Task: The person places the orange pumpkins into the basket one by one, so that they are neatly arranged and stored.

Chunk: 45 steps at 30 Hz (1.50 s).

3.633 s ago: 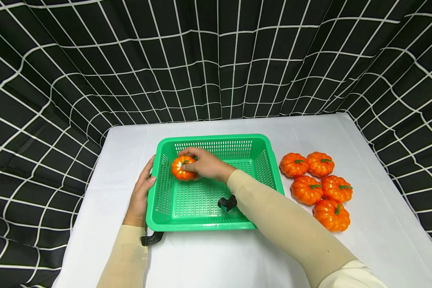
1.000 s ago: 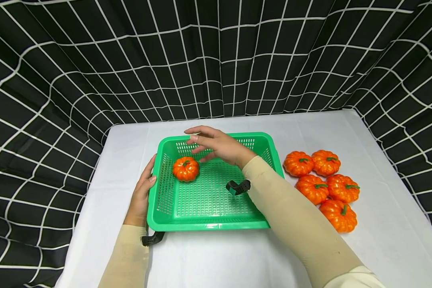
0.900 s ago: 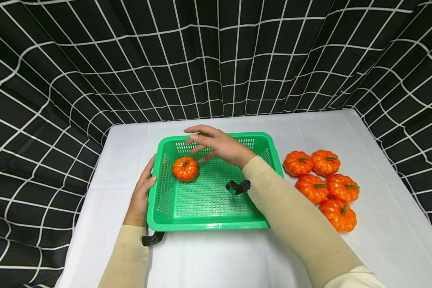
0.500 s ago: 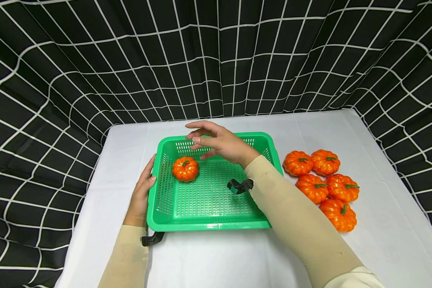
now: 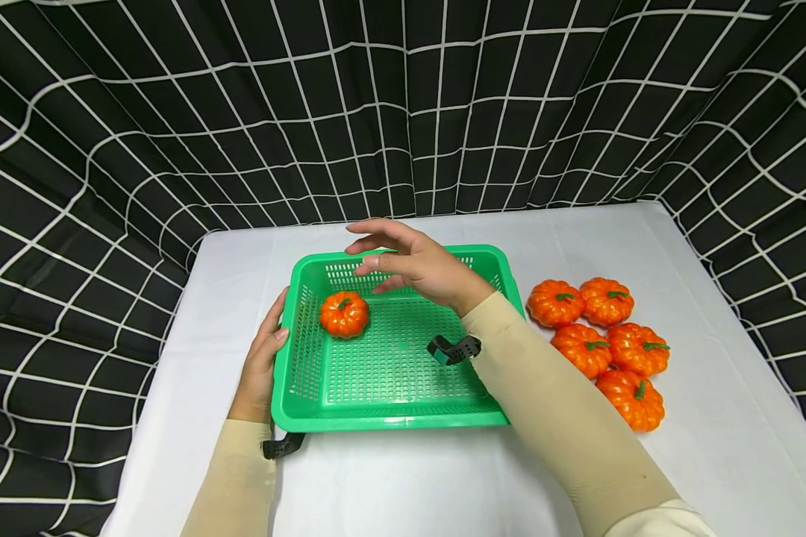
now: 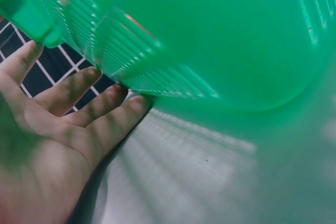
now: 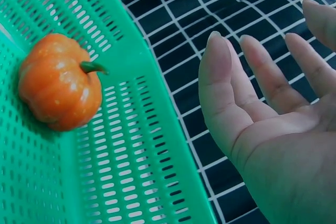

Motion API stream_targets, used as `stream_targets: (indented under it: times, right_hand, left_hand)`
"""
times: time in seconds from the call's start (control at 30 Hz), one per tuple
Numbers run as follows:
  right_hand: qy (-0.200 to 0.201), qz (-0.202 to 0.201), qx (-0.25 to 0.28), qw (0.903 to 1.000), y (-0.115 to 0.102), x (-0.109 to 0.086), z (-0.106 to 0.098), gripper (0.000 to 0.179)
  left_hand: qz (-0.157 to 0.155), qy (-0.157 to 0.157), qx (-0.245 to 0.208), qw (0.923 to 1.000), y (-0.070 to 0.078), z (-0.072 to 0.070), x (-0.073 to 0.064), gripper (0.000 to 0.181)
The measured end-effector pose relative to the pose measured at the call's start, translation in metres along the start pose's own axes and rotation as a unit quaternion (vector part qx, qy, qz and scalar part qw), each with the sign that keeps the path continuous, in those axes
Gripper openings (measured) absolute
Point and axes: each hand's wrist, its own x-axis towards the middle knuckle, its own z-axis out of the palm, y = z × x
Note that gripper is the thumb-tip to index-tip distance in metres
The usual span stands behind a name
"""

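A green plastic basket (image 5: 389, 424) with slotted walls stands on the white table. One small orange pumpkin (image 5: 345, 315) with a green stem sits inside it, near the back left corner. My left hand (image 5: 258, 369) lies along the basket's left side; in the left wrist view its spread fingertips (image 6: 137, 103) touch the outer wall and its thumb reaches the rim. Over the back part of the basket hovers my right hand (image 5: 422, 267), holding nothing, its fingers spread and slightly bent. The right wrist view shows it apart from the pumpkin (image 7: 60, 82).
Several matching orange pumpkins (image 5: 580, 350) lie grouped on the white tabletop (image 5: 403, 477), right of the basket. A black cloth (image 5: 403, 112) with white grid lines hangs behind and at both sides of the table.
The right hand has let go of the pumpkin in the basket, then risen and drifted back and to the right. The left hand stays at the basket's side.
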Motion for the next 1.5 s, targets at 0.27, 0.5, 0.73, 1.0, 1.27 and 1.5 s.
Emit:
stream_targets:
  times: [0.27,0.5,0.73,1.0,1.27,1.5]
  right_hand:
    - [0.006,-0.021,0.004,0.9998,-0.006,-0.01,-0.004,0.051]
    - [0.024,-0.036,0.018,0.9989,-0.011,-0.018,-0.01,0.053]
    - [0.047,-0.044,0.025,0.9976,-0.017,-0.027,-0.018,0.054]
    - [0.078,-0.039,0.01,0.9961,-0.024,-0.04,-0.027,0.052]
    - [0.094,-0.035,-0.006,0.9949,-0.032,-0.051,-0.037,0.052]
    - [0.121,-0.043,-0.021,0.9915,-0.044,-0.065,-0.053,0.051]
  left_hand:
    - [-0.005,0.004,0.005,1.0,-0.002,-0.001,0.0,0.064]
    - [-0.004,0.003,0.008,1.0,-0.002,-0.002,0.0,0.063]
    - [0.0,0.003,0.013,0.9999,0.0,-0.001,0.002,0.064]
    - [0.001,0.003,0.016,0.9999,-0.002,-0.003,0.0,0.064]
    - [0.001,0.003,0.011,0.9999,-0.002,-0.004,-0.002,0.064]
    - [0.002,-0.003,0.006,1.0,-0.004,-0.004,0.0,0.064]
